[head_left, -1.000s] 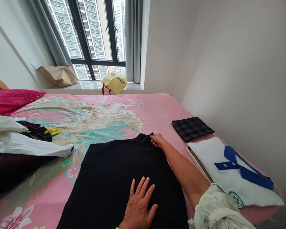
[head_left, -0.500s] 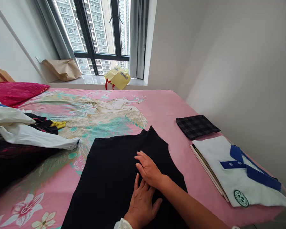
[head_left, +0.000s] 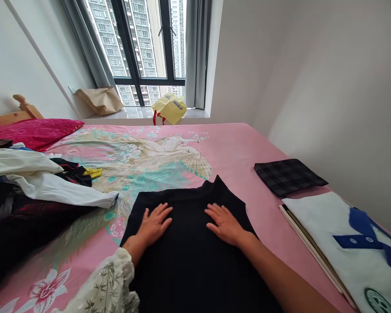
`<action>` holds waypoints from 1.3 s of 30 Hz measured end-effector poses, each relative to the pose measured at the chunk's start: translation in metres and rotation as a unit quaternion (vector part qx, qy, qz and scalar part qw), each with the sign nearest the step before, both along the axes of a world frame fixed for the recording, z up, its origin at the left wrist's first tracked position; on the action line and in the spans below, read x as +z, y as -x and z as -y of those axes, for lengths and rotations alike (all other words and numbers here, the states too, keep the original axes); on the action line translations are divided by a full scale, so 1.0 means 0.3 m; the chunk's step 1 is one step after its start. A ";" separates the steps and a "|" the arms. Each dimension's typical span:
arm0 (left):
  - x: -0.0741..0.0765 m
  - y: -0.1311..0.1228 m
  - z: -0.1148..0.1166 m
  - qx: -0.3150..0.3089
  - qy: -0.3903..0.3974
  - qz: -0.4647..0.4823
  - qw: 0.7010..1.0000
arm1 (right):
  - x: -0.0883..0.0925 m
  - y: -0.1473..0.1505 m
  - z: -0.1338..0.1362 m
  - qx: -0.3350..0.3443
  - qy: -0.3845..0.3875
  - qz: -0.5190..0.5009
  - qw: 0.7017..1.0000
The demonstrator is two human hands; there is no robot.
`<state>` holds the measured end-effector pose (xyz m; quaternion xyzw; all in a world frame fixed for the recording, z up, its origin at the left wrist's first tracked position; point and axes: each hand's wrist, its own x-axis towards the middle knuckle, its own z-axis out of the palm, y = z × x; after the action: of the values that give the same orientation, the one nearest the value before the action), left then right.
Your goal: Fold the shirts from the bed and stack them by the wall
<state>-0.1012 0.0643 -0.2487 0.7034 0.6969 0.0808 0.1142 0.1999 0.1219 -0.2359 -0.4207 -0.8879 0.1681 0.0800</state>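
Observation:
A black garment lies spread out in front of me, its near end running out of the bottom of the view. Flat on its upper left part rests my left hand, fingers apart and holding nothing. My right hand lies palm down on the upper right part, also open. Between the two hands the dark cloth looks smooth. A raised point of fabric shows at the garment's far edge.
Pink floral sheet covers the bed. Left is a heap of clothes by a magenta pillow. To the right lie a folded dark plaid cloth and a stack topped by a white-and-blue shirt. Bags sit by the window.
My hands, close together near the garment's middle before, are now apart. The left hand has moved up and left, the right a little to the right. The view has shifted slightly left.

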 end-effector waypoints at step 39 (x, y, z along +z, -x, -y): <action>-0.006 -0.101 0.644 -0.062 -0.040 -0.096 0.993 | -0.092 -0.207 0.417 -0.128 -0.037 0.051 0.990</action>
<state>-0.0710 -0.1289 -0.2504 0.7535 0.6562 0.0330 0.0232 0.2619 -0.0031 -0.2635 -0.5356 -0.8353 0.1017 0.0714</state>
